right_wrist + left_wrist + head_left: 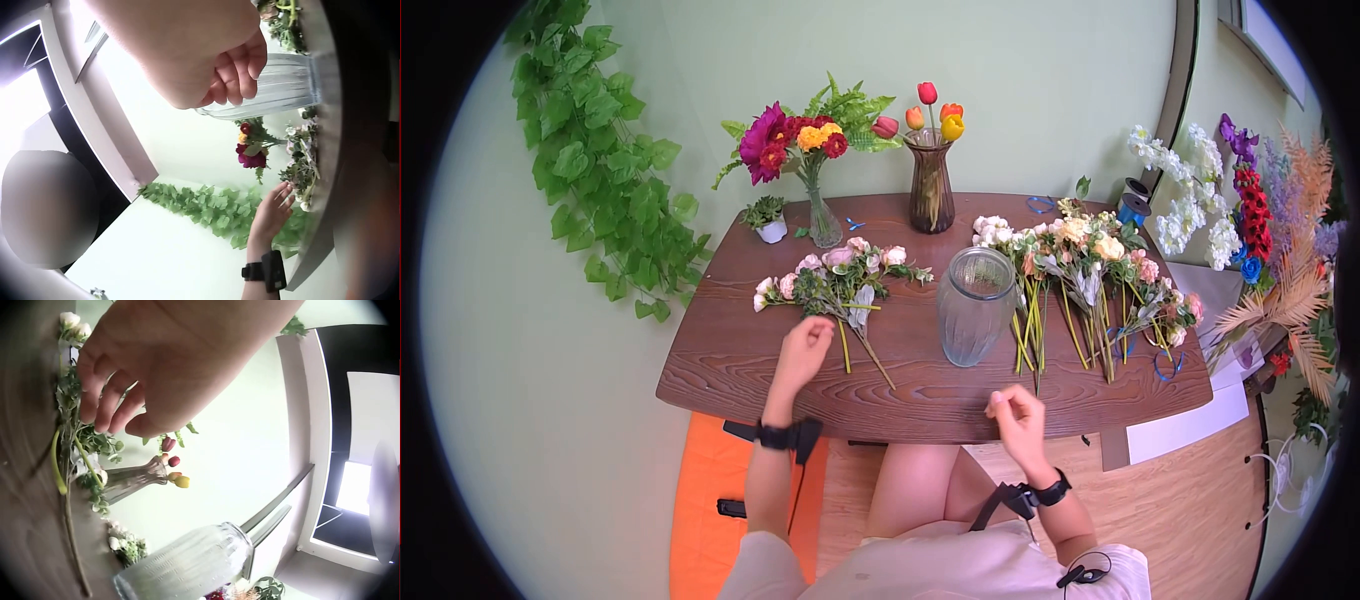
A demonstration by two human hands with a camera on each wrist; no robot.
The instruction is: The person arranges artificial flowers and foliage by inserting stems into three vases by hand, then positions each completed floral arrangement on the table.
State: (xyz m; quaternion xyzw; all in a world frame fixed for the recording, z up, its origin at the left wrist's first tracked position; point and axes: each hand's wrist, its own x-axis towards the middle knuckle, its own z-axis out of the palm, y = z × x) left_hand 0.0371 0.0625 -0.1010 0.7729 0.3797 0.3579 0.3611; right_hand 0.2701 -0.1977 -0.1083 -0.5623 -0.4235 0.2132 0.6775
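My left hand [803, 352] hovers by the stems of a pink rose bunch [838, 257] on the left of the table, its fingers loosely bent and holding nothing. The left wrist view shows this hand [150, 369] above leaves and cut stems. Over the front edge, right of centre, my right hand [1020, 415] hangs with fingers loosely curled round nothing; in the right wrist view the hand [200, 56] partly covers the glass vase. That ribbed clear vase [977, 315] stands upright between the two bunches. Cream and pink flowers [1090, 240] lie to its right, stems toward me.
A dark vase of tulips [932, 185], a small vase of mixed flowers [823, 215] and a white potted plant [771, 229] stand along the back of the table [730, 350]. Ribbon spools [1134, 208] are at the back right, and blue ribbon [1168, 365] lies near the right edge.
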